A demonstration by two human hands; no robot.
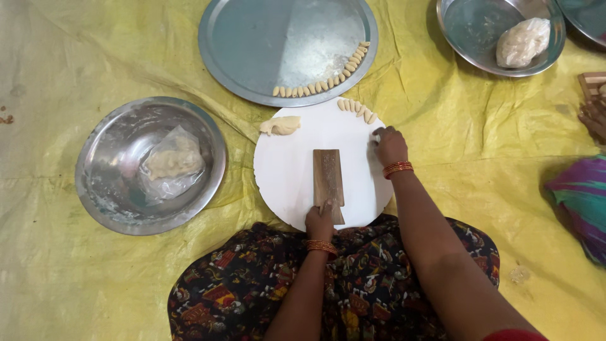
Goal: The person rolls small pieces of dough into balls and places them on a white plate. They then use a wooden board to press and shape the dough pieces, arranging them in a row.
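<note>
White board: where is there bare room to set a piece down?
The white board is bare left of the ridged wooden paddle, below the dough lump. Its right edge is crowded by the right hand and shaped pieces. The left hand holds the paddle's near end.

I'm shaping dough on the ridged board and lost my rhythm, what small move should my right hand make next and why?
Probably set the small piece in your right hand beside the row of shaped pieces at the white round board's upper edge. That hand is already at the rim near them, while your left hand steadies the ridged wooden board, which lies bare.
</note>
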